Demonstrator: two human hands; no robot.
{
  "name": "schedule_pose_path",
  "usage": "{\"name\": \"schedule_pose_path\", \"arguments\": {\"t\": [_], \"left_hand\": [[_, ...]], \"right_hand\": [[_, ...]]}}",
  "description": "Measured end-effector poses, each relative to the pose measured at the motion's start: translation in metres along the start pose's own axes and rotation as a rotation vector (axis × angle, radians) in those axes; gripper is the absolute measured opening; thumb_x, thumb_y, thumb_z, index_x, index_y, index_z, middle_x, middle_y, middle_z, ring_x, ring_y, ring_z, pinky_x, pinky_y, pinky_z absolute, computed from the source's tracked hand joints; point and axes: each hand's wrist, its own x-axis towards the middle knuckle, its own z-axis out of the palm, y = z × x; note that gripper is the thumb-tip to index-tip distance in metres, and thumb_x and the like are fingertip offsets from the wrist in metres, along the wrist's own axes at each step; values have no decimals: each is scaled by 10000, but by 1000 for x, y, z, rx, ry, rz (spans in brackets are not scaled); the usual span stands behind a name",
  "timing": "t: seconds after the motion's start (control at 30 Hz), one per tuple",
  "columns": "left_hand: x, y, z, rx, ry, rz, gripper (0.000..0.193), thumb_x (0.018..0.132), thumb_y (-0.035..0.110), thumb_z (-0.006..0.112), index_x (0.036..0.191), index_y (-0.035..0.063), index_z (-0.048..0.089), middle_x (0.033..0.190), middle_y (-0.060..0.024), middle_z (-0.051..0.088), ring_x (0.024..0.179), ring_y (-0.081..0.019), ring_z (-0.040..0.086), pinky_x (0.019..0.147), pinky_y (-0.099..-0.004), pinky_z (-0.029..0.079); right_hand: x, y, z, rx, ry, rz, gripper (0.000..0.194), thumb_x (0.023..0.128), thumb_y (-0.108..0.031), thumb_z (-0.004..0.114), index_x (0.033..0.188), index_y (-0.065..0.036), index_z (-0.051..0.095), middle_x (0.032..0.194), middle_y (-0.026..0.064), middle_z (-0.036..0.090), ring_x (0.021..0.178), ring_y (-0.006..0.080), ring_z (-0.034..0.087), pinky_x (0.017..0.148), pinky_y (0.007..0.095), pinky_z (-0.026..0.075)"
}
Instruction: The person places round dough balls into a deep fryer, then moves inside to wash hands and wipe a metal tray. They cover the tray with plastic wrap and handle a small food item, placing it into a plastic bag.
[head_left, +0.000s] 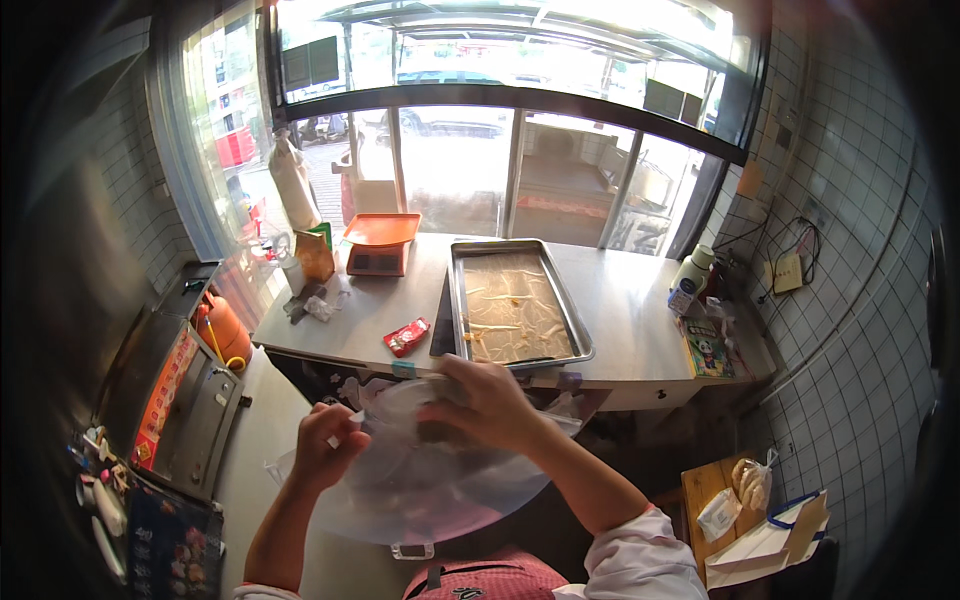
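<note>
A large translucent plastic sheet or lid (420, 495) with a small handle at its lower edge lies in front of my body, below the counter edge. My left hand (330, 439) pinches a small whitish piece, perhaps part of clear plastic, at the left. My right hand (476, 405) is curled over a roundish, partly hidden item above the translucent plastic; what it is cannot be told. Beyond my hands, a metal baking tray (577, 330) lined with creased brown paper rests on the counter, with scraps on the paper.
On the counter (637, 322) are an orange scale (381, 244), a red packet (407, 337), a brown paper bag (313, 255), a pale green bottle (691, 268) and a panda-printed book (705, 349). An orange gas cylinder (223, 326) stands left; a wooden stool (694, 499) holds bagged food at right.
</note>
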Motion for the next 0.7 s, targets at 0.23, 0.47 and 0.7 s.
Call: {"name": "schedule_pose_path", "arguments": {"t": [0.23, 0.47, 0.7], "left_hand": [[-4, -11, -57, -256, 436, -39, 416, 887, 458, 766, 872, 121, 523, 746, 54, 434, 689, -45, 413, 606, -226, 324], [-18, -71, -142, -247, 183, -98, 615, 1005, 615, 459, 1218, 46, 553, 1148, -70, 566, 1101, -165, 514, 984, -336, 379], [46, 72, -16, 626, -332, 427, 561, 861, 526, 695, 1235, 110, 649, 1110, -98, 708, 1142, -293, 630, 1120, -521, 321]], "right_hand": [[-61, 84, -39, -159, -15, 164, 426, 774, -437, 823, 969, -89, 673, 785, 137, 692, 727, 369, 699, 651, 421, 543], [-92, 69, -21, 177, 80, 264, 342, 791, -309, 850, 944, -54, 681, 820, 130, 698, 762, 294, 697, 684, 351, 535], [-30, 2, 10, -110, -13, 86, 360, 812, -352, 829, 923, -44, 680, 773, 116, 676, 702, 276, 681, 650, 361, 521]]}}
